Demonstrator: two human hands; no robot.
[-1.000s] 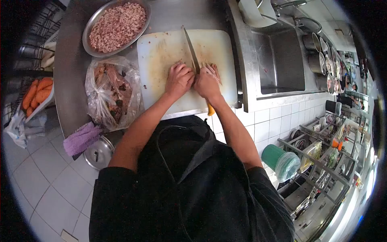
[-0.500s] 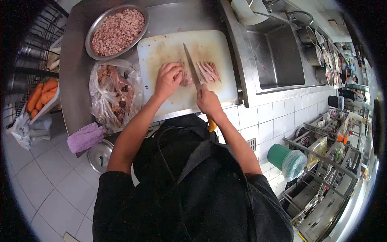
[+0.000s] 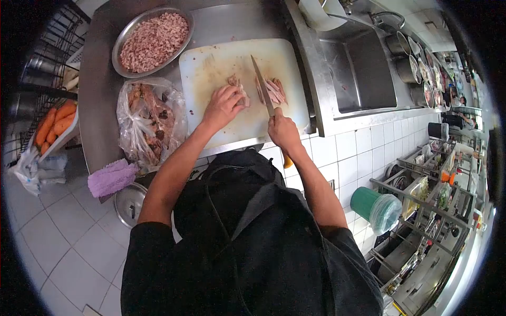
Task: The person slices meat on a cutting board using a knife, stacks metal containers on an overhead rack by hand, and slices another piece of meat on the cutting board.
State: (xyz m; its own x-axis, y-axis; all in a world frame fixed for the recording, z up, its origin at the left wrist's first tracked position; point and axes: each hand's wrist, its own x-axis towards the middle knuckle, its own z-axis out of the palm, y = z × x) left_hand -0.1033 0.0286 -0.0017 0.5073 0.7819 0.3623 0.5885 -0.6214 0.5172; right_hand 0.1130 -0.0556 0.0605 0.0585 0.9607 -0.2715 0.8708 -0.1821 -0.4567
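Observation:
On the white cutting board (image 3: 203,63), my left hand (image 3: 223,107) has its fingers curled against a small piece of meat (image 3: 243,97). My right hand (image 3: 283,128) grips a long knife (image 3: 262,84), its blade pointing away from me and its yellow handle end showing below the fist. The blade lies beside cut meat strips (image 3: 276,91) on the right part of the board and partly covers them. A metal bowl (image 3: 117,55) of diced meat sits beyond the board at the left. Nearer is a clear plastic bag (image 3: 129,124) with large meat pieces.
A metal sink (image 3: 363,76) is at the right, with several metal containers beyond it. A purple cloth (image 3: 112,178) lies on the counter's near left corner, above a metal lid (image 3: 129,204). Carrots (image 3: 55,125) are at the far left. A green bin (image 3: 365,203) stands at lower right.
The knife and my right hand have moved right, from between my left hand and the strips onto the strips' edge. My left hand has shifted slightly right, against the meat piece.

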